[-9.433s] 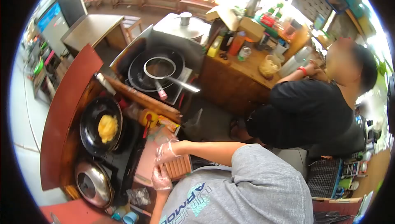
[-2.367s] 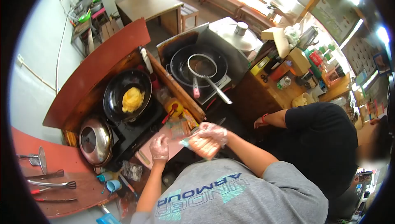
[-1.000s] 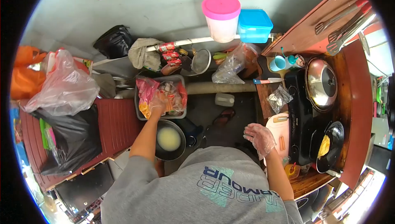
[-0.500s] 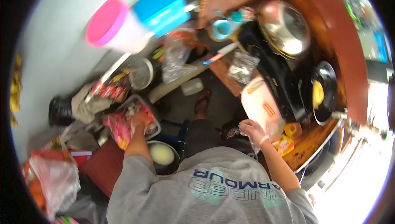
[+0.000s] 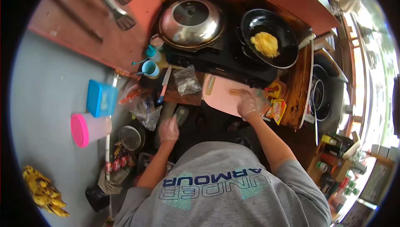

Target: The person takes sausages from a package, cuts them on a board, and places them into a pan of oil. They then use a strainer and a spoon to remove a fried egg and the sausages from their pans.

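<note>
1. We have the small sausages (image 5: 236,91) on the pink cutting board (image 5: 221,102): slim, reddish-brown sticks, smooth and rounded, lying side by side near the middle.
2. Our right hand (image 5: 249,105), in a crinkled clear plastic glove, is right at their end with its fingers bent. We cannot tell whether it has hold of them or only touches them.
3. We judge the step in hand to be handling the sausages on the board; the next move calls for a light, sure pinch, as thin film on a smooth skin may slip.
4. Our left hand (image 5: 168,130), also gloved, hangs off the board with loosely spread fingers and nothing visible in it, near a wrinkled plastic bag (image 5: 148,112).
5. Beside the right hand we see a clear packet (image 5: 262,101) and a glossy yellow packet (image 5: 276,110); the wooden tabletop (image 5: 296,96) is dark and stained there.
6. Left of the board lies a knife (image 5: 165,84) with a straight metal blade.
7. Beyond, on the black stove (image 5: 196,63), we find soft, folded yellow egg (image 5: 265,43) in a round black pan (image 5: 260,22), beside a shiny domed lid (image 5: 175,27).
</note>
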Motion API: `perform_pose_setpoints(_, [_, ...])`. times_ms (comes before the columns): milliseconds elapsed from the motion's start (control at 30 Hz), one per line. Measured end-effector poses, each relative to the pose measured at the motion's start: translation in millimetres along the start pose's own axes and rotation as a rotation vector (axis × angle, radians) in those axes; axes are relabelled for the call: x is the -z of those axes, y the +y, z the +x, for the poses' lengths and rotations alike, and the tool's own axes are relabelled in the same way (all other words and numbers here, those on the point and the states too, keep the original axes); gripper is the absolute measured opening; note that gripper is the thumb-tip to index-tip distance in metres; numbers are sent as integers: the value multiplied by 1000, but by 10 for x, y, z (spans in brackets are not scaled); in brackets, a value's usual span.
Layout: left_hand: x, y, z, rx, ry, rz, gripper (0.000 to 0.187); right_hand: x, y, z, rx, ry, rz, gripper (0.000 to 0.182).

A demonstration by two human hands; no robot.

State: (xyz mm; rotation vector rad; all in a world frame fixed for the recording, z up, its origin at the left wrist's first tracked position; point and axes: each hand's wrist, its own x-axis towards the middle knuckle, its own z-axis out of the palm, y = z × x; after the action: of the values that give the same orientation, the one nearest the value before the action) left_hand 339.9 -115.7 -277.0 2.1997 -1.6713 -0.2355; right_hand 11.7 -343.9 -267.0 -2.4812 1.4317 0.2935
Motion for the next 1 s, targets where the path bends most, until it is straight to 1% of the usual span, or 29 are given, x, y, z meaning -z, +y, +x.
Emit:
perform_pose_setpoints(33, [98, 160, 397, -13, 81, 74, 30, -218, 112, 109, -10, 227, 65, 45])
perform_pose_setpoints(67, [160, 277, 735, -27, 166, 145, 32, -320, 173, 199, -41, 234, 74, 45])
perform_pose_setpoints(100, [122, 279, 977, -58, 154, 141, 32, -395, 198, 278, -27, 244, 54, 46])
perform_pose_setpoints(133, [86, 244, 1171, -16, 152, 263, 32, -437, 204, 311, -14, 250, 34, 48])
perform_pose_setpoints(167, [60, 190, 1281, 27, 153, 385, 32, -434, 191, 315, -47, 251, 41, 48])
perform_pose_setpoints(200, [-17, 57, 1333, -2, 144, 381, 32, -405, 156, 320, -92, 158, 79, 44])
perform_pose_setpoints(233, [-138, -133, 1406, 55, 3, 369, 32, -383, 117, 318, -136, 67, 118, 41])
perform_pose_setpoints(267, [-205, -245, 1513, 108, -137, 356, 32, -394, 90, 283, -169, 75, 125, 41])
perform_pose_setpoints(300, [-116, -190, 1604, 120, -210, 293, 37, -422, 69, 228, -162, 124, 157, 37])
perform_pose_setpoints(333, [-2, -130, 1593, 99, -267, 306, 49, -441, 64, 178, -156, 174, 186, 34])
perform_pose_setpoints(367, [-23, -151, 1601, 163, -280, 268, 54, -442, 48, 143, -194, 182, 192, 34])
perform_pose_setpoints(400, [-54, -240, 1607, 230, -292, 232, 59, -437, 24, 121, -170, 109, 119, 32])
perform_pose_setpoints(433, [-86, -355, 1556, 260, -273, 192, 59, -429, 24, 90, -140, 34, 48, 30])
perform_pose_setpoints(467, [-76, -449, 1473, 293, -252, 153, 59, -412, 47, 56, -164, 42, 56, 30])
perform_pose_setpoints(533, [173, -479, 1165, 35, -128, 58, 51, -395, 76, 15, -47, 171, 117, 25])
perform_pose_setpoints(567, [330, -280, 1148, 13, -133, 63, 51, -402, 113, -16, -15, 274, 172, 21])
perform_pose_setpoints(600, [531, -3, 1096, 129, -281, 21, 48, -388, 110, -7, -34, 279, 182, 21])
perform_pose_setpoints(633, [652, 115, 1044, 252, -429, -18, 46, -354, 104, 22, -67, 246, 154, 21])
perform_pose_setpoints(667, [407, -74, 930, -4, -290, -105, 44, -331, 106, 52, -95, 213, 124, 21])
perform_pose_setpoints(733, [400, 309, 1006, -202, -404, -97, 42, -455, 115, 93, -103, 213, 151, 21])
perform_pose_setpoints(800, [395, 726, 1192, -332, -577, -91, 40, -615, 139, 157, -112, 214, 174, 22])
perform_pose_setpoints(833, [295, 874, 1307, -340, -583, -88, 40, -682, 162, 185, -82, 257, 219, 23])
perform_pose_setpoints(867, [184, 1014, 1417, -429, -649, 5, 41, -723, 174, 177, -54, 297, 262, 24])
perform_pose_setpoints(900, [87, 1135, 1500, -516, -714, 97, 41, -692, 158, 140, -63, 293, 264, 24])
perform_pose_setpoints(1000, [-52, 1471, 1691, -524, -762, 166, 42, -596, 110, 99, -82, 317, 247, 25])
